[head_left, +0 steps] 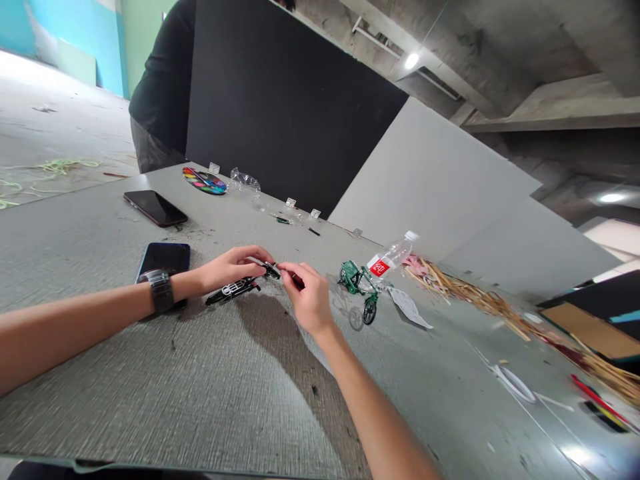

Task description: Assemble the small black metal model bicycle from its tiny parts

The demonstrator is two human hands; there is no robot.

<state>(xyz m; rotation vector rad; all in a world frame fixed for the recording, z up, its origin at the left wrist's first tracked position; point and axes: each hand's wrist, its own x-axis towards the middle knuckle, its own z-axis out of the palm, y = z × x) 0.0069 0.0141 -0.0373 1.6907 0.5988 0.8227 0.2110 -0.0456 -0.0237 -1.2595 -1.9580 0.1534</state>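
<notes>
A black miniature bicycle (234, 289) lies tilted just above or on the grey tabletop, its wheels partly covered by fingers. My left hand (233, 267), with a dark watch on the wrist, is closed around its upper side. At the bicycle's right end, my right hand (309, 293) pinches a small dark part (299, 281); whether that part is joined to the bicycle is hidden by the fingers. A green miniature bicycle (357, 285) stands to the right of my right hand, next to a clear plastic bottle (393, 257) with a red label.
One phone (156, 208) lies at the left; another phone (163, 259) is partly under my left wrist. A colourful paint palette (204, 181), clear wrapping (245, 181) and small scraps line the black partition (290, 100). Wood strips (475, 300) lie right. A person in black (167, 87) stands behind.
</notes>
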